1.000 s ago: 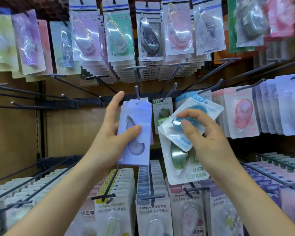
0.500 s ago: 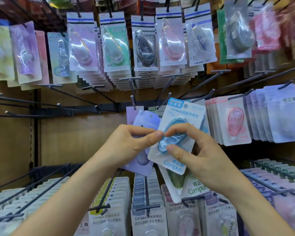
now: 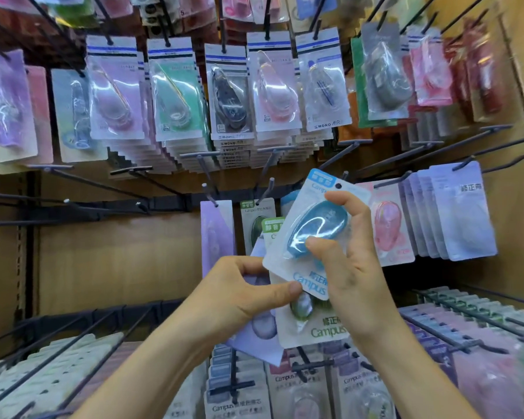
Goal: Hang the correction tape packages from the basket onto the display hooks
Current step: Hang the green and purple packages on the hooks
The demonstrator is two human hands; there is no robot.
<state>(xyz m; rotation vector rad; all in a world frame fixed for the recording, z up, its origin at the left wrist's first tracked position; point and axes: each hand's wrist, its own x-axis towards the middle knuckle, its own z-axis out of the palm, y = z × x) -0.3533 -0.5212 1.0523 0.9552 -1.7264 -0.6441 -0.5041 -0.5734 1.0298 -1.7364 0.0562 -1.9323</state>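
My right hand point(image 3: 350, 267) pinches a blue correction tape package point(image 3: 307, 228) by its blister, tilted, its hang hole up near the hook tips point(image 3: 271, 180). Behind it sits a green package point(image 3: 321, 325), partly hidden. My left hand point(image 3: 239, 293) grips the lower edge of the stack with thumb on the blue package, and holds a purple package point(image 3: 259, 337) underneath. A purple package point(image 3: 217, 234) and a green one point(image 3: 253, 219) hang on middle-row hooks. The basket is out of view.
Rows of packaged tapes hang above point(image 3: 227, 95) and to the right point(image 3: 463, 213). Bare black hooks point(image 3: 82, 204) jut out at the left over a wooden back panel. Filled pegs point(image 3: 239, 394) run along the bottom row.
The view has tilted up. My right hand has lifted the blue package higher and to the right, while my left hand has dropped to the stack's lower edge with the purple package.
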